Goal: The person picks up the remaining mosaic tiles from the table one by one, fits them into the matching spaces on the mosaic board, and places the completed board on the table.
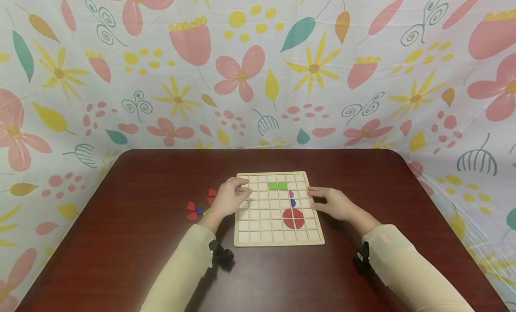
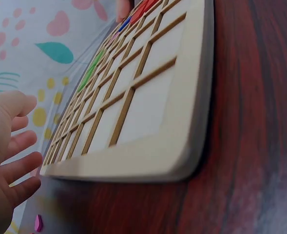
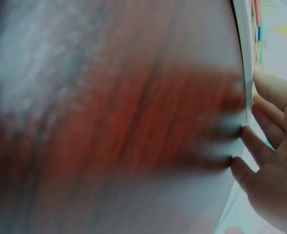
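Board (image 1: 264,214) lay flat between left hand (image 1: 230,196) and right hand (image 1: 336,204): pale wood, rounded corners, gridded into whitish cells. Green squares (image 1: 273,186) sat on its far side; pink piece (image 1: 291,194) and blue piece (image 1: 293,203) toward the right hand; four red quarters (image 1: 288,222) made a circle nearer the wearer. Left hand hung relaxed over the left rim, gripping nothing visible. Right hand was unclenched, fingers extended at the right rim; couldn't tell how firm the contact was. Loose pieces (image 1: 191,206) lay left of the left hand. Tabletop (image 1: 387,186) ran past the right hand to its edge, floral cloth (image 1: 242,101) behind.
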Demonstrator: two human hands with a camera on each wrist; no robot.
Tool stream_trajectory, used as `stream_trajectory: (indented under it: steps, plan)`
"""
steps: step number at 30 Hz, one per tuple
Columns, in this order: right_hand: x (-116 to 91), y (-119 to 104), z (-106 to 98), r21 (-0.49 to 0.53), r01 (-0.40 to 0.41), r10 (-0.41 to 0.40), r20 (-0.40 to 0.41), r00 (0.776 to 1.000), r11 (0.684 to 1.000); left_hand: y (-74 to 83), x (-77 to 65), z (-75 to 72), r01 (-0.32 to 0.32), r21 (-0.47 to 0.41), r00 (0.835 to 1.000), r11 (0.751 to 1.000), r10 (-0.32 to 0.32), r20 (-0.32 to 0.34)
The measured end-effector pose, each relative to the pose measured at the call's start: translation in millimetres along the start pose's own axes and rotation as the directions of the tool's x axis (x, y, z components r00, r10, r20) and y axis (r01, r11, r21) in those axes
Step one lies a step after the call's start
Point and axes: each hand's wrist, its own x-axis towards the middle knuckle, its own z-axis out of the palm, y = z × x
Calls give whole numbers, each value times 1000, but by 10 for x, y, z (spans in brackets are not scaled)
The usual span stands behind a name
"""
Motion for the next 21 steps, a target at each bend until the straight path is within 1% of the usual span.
stream_trajectory:
  steps: [5, 16, 21]
  plan:
    - [-9, -6, -8, -13, -2, 2, 10, 1000, 1000, -50, -15, -22, 0, 11, 999, 1000, 1, -52]
    - [-21, -32, -28, -20, 0, 1, 30, 1000, 1000, -110, -43, -61, -6, -14, 993, 1000, 4, -116]
    - [-28, -35, -26, -26, -5, 5, 27, 1000, 1000, -130, -43, -87, -16, -17, 988, 1000, 13, -153]
